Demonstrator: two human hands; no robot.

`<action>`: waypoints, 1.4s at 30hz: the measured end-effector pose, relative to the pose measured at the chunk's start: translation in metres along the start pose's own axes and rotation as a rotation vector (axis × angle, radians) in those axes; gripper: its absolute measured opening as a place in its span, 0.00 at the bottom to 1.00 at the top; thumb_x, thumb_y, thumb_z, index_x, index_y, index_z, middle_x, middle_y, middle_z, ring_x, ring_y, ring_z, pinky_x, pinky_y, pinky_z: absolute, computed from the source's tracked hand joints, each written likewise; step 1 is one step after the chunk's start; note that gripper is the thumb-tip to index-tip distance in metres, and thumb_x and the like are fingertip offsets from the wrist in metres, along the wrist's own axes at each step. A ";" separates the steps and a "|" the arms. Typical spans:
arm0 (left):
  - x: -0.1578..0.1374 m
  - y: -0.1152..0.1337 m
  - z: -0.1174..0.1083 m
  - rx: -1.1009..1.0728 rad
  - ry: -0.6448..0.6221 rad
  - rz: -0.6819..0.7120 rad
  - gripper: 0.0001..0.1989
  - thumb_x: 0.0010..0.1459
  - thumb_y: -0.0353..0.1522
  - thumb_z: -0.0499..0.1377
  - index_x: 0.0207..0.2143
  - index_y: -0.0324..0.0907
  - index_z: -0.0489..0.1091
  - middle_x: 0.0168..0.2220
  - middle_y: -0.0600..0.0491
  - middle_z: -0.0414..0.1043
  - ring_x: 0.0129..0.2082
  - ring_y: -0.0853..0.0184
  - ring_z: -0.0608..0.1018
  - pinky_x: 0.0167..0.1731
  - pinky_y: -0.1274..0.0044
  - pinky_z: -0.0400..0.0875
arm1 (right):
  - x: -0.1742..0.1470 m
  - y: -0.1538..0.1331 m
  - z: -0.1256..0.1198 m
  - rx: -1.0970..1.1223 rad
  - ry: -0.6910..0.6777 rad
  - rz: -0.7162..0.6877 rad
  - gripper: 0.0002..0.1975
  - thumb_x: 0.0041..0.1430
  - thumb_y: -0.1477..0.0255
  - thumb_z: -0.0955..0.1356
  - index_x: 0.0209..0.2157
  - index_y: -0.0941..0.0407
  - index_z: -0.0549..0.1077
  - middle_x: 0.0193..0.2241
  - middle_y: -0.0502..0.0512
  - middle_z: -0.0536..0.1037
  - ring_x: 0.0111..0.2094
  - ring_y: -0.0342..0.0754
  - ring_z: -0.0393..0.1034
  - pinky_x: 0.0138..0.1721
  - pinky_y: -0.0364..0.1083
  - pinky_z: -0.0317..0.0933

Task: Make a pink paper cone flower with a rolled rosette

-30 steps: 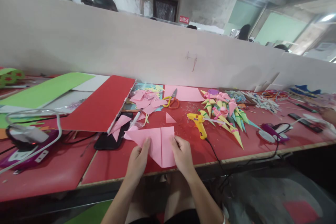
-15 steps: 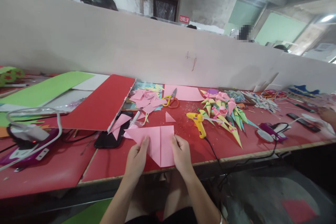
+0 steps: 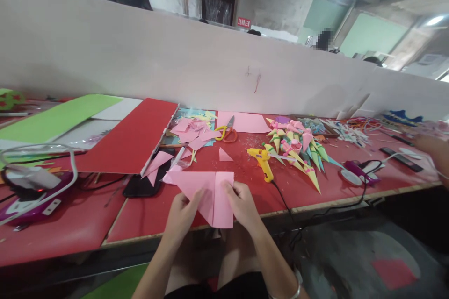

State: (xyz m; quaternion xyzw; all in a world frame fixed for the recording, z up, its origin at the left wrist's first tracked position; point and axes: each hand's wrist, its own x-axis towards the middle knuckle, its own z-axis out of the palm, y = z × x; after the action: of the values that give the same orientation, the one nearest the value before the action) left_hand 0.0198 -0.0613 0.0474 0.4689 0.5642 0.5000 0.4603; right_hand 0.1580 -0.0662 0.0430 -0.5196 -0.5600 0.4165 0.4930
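Between my two hands is a sheet of pink paper [image 3: 206, 184], with a slanted left side and an upright crease or overlap right of its middle. My left hand [image 3: 184, 210] pinches its slanted left edge, thumb on top. On the right edge, my right hand [image 3: 242, 203] grips with the thumb on the paper's face and fingers behind. The paper hangs partly over the table's front edge. Just beyond it lie a small pink paper triangle [image 3: 225, 154], scissors with yellow and orange handles [image 3: 229, 135] and a yellow glue gun [image 3: 262, 162].
Pink paper scraps [image 3: 191, 131] lie in a heap behind a black phone [image 3: 143, 184]. Several decorated paper cones [image 3: 298, 142] are piled at right. A red board [image 3: 136, 131] and a purple power strip [image 3: 38, 203] sit at left. Another person's arm [image 3: 433, 149] reaches in at far right.
My right thumb has slid inward over the pink paper, toward the crease. The paper sits slightly lower in view. At far right, the other person's arm has come further into view.
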 end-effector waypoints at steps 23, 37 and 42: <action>0.006 0.000 -0.047 0.293 0.305 0.004 0.20 0.41 0.47 0.54 0.11 0.40 0.60 0.09 0.57 0.55 0.16 0.70 0.61 0.14 0.80 0.55 | -0.001 0.012 -0.033 0.027 0.455 0.062 0.22 0.52 0.55 0.59 0.17 0.54 0.48 0.14 0.43 0.47 0.18 0.38 0.42 0.16 0.41 0.41; 0.020 -0.020 -0.014 0.533 0.263 0.403 0.27 0.48 0.42 0.53 0.49 0.38 0.62 0.37 0.47 0.66 0.34 0.60 0.71 0.35 0.68 0.67 | 0.014 0.017 -0.002 -0.042 0.323 0.001 0.21 0.53 0.57 0.59 0.16 0.55 0.50 0.14 0.43 0.49 0.18 0.38 0.45 0.19 0.40 0.42; 0.002 -0.015 -0.003 0.531 -0.258 0.337 0.13 0.51 0.41 0.51 0.25 0.41 0.66 0.21 0.56 0.65 0.22 0.68 0.68 0.23 0.78 0.62 | 0.018 0.016 0.017 -0.126 0.251 -0.076 0.21 0.55 0.59 0.58 0.15 0.55 0.53 0.13 0.44 0.52 0.18 0.39 0.49 0.19 0.41 0.43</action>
State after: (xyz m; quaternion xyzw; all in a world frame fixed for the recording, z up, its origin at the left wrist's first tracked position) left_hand 0.0153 -0.0602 0.0320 0.7183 0.5266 0.3413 0.3005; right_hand 0.1444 -0.0461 0.0263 -0.5759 -0.5382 0.2935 0.5410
